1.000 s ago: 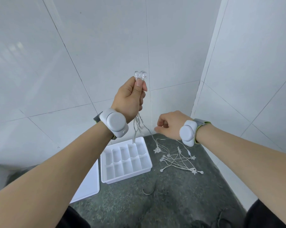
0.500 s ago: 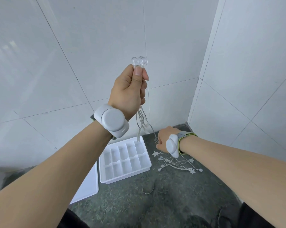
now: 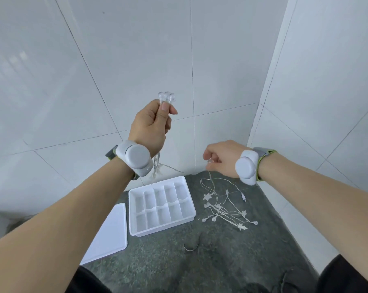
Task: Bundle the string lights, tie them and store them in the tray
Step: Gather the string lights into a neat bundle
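My left hand (image 3: 150,125) is raised and shut on a small bunch of clear bulbs of the string lights (image 3: 166,97), whose thin wires hang down under the wrist. My right hand (image 3: 220,158) is lower and to the right, pinching another bulb on the same wire. The remaining string lights (image 3: 225,210), with star-shaped and round bulbs, lie tangled on the dark floor right of the white divided tray (image 3: 161,205). A plug end (image 3: 243,196) lies at the pile's far side.
A white flat lid (image 3: 110,231) lies left of the tray. A short curved wire tie (image 3: 191,246) lies on the floor in front of the tray. White tiled walls close in behind and on the right. My dark-clothed knees show at the bottom.
My right hand went down to the pile, pinched a bulb and has risen with it, lifting the wire. My left hand stays raised with its bunch.
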Motion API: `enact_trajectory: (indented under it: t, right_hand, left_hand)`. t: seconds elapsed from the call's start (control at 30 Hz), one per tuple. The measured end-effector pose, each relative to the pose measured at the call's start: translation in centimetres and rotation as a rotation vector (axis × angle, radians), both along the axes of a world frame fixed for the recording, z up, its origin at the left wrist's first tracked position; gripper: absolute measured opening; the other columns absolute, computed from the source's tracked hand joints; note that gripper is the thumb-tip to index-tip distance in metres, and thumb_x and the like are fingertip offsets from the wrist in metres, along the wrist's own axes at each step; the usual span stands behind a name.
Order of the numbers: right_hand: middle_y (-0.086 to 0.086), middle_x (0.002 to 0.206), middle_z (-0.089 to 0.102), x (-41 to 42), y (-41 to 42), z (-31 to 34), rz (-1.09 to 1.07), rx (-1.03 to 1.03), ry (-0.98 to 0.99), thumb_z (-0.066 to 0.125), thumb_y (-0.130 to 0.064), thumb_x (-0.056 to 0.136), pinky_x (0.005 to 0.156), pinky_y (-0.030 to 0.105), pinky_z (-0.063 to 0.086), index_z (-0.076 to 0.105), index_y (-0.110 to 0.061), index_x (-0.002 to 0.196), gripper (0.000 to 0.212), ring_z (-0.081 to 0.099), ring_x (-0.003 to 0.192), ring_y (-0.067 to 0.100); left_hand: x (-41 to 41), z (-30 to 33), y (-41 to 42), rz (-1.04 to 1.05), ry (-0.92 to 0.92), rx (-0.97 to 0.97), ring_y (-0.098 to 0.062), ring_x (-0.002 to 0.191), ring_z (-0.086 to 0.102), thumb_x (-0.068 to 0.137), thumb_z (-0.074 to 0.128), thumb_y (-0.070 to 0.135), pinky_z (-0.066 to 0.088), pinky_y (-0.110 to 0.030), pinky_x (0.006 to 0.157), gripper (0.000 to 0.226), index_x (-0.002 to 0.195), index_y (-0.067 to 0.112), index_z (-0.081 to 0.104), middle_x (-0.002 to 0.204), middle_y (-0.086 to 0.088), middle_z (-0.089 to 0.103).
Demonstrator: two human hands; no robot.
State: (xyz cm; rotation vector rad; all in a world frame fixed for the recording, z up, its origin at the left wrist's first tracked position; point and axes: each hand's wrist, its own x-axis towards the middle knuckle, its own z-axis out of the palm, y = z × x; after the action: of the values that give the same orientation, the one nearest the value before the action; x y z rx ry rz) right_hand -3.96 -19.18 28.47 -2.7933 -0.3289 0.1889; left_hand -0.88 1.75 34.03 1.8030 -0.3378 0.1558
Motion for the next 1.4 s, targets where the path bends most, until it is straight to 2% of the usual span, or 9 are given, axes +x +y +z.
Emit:
enact_trajectory:
  t: [0.13,0.4,0.53,0.6,0.7,0.8,1.0,1.23,1.4]
  right_hand:
    - [-0.010,0.075,0.071,-0.3,-0.8,3.1,-0.013,0.176,-0.064,0.071,-0.047,0.084,0.076,0.025,0.054,0.071,-0.026,0.090,0.022,0.062,0.062,-0.004]
    - [-0.006,0.068,0.070,-0.8,-0.8,5.3,-0.080,0.442,-0.246,0.072,-0.058,0.076,0.070,0.031,0.055,0.073,-0.024,0.079,0.035,0.065,0.065,0.013]
    - [-0.010,0.063,0.068,-0.7,-0.4,5.4,-0.078,0.559,-0.329,0.072,-0.054,0.079,0.056,0.017,0.045,0.070,-0.020,0.076,0.034,0.051,0.053,0.004]
    - [-0.005,0.064,0.068,-0.5,-0.5,5.4,-0.104,0.561,-0.377,0.070,-0.057,0.079,0.055,0.019,0.044,0.069,-0.020,0.075,0.037,0.051,0.053,0.007]
    - [-0.002,0.071,0.073,-0.3,-0.5,5.5,-0.134,0.541,-0.426,0.067,-0.060,0.080,0.063,0.029,0.052,0.068,-0.020,0.076,0.040,0.061,0.062,0.012]
    - [-0.005,0.068,0.073,-0.4,-0.4,5.8,-0.137,0.590,-0.439,0.069,-0.058,0.080,0.063,0.026,0.053,0.068,-0.020,0.075,0.038,0.065,0.062,0.003]
    - [-0.002,0.065,0.068,-0.8,-0.6,5.7,-0.133,0.680,-0.416,0.056,-0.058,0.089,0.064,0.028,0.051,0.069,-0.022,0.075,0.041,0.060,0.057,0.011]
    - [-0.008,0.073,0.071,-0.2,-1.3,2.2,-0.185,0.282,-0.194,0.056,-0.034,0.092,0.073,0.028,0.054,0.070,-0.023,0.088,0.019,0.066,0.072,0.014]
    - [-0.006,0.098,0.070,-0.7,0.1,-0.5,-0.058,0.039,0.013,0.056,-0.030,0.093,0.084,0.026,0.051,0.069,-0.025,0.109,0.022,0.065,0.095,0.018]
  left_hand:
    - [-0.1,-0.8,-0.2,0.006,0.030,0.015,-0.012,0.050,0.051,0.105,0.040,0.028,0.047,-0.027,0.052,0.031,0.086,0.015,0.061,0.062,0.008,0.058]
    - [-1.2,-2.8,-2.6,-0.146,0.162,-0.103,-0.022,0.081,0.073,0.106,0.040,0.022,0.059,-0.037,0.081,0.031,0.085,0.011,0.061,0.080,-0.005,0.073]
    - [-2.2,-3.2,-4.2,-0.208,0.162,-0.136,-0.019,0.073,0.072,0.105,0.041,0.018,0.059,-0.032,0.075,0.032,0.092,-0.004,0.061,0.079,-0.013,0.073]
    - [-2.6,-3.2,-4.8,-0.243,0.191,-0.201,-0.021,0.069,0.072,0.106,0.040,0.016,0.060,-0.032,0.072,0.032,0.099,-0.008,0.059,0.077,-0.010,0.072]
    - [-2.7,-3.1,-5.0,-0.265,0.174,-0.185,-0.018,0.061,0.064,0.105,0.040,0.019,0.058,-0.035,0.070,0.029,0.099,0.000,0.062,0.070,-0.001,0.067]
    - [-2.5,-3.1,-4.9,-0.286,0.124,-0.126,-0.014,0.057,0.056,0.105,0.043,0.020,0.055,-0.046,0.077,0.027,0.095,0.008,0.065,0.066,0.005,0.061]
    - [-2.3,-2.2,-4.6,-0.226,0.056,-0.032,-0.012,0.050,0.040,0.100,0.042,0.033,0.042,-0.036,0.061,0.029,0.081,0.020,0.059,0.062,0.007,0.048]
    - [-2.6,0.2,-4.4,-0.198,0.131,-0.162,-0.007,0.047,0.029,0.107,0.034,0.023,0.026,-0.021,0.048,0.033,0.079,0.016,0.050,0.060,0.004,0.039]
    - [-2.3,1.3,-3.7,-0.236,0.133,-0.237,-0.008,0.046,0.023,0.108,0.033,0.022,0.022,-0.020,0.045,0.033,0.078,0.014,0.047,0.056,0.006,0.034]
